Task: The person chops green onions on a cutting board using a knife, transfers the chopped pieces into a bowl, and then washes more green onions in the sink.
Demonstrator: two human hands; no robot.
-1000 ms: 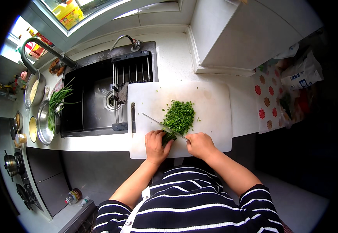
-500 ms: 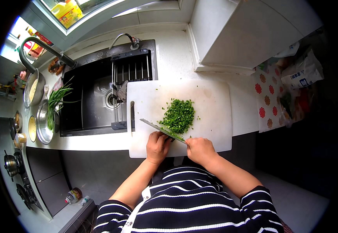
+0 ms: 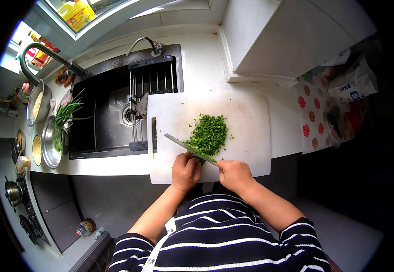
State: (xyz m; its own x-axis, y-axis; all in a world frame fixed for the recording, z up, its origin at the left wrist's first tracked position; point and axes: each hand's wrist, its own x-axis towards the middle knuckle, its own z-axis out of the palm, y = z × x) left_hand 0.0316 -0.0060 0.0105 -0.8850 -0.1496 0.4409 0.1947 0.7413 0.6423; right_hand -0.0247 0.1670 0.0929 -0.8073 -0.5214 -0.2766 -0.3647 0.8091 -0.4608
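My right hand (image 3: 235, 175) is closed round the handle of a kitchen knife (image 3: 177, 141). Its blade slants up to the left across the near side of the white cutting board (image 3: 250, 120). Close to the blade's near side, my left hand (image 3: 186, 173) has its fingers curled over a small bunch of green onions (image 3: 202, 160), mostly hidden by fingers and blade. Just beyond the knife lies a heap of finely chopped green onions (image 3: 209, 134), with a few bits scattered around it and some along the blade.
Left of the board is a dark sink (image 3: 108, 109) with a rack (image 3: 154, 79) and a faucet (image 3: 143, 40). Further left, whole green onions (image 3: 63, 120) lie over a metal bowl (image 3: 49, 147). Bags (image 3: 353, 86) sit on a flower-patterned cloth (image 3: 312, 104) at the right.
The knife's tip has risen slightly toward the far side. My left hand has shifted a little to the right; the chopped heap looks much the same.
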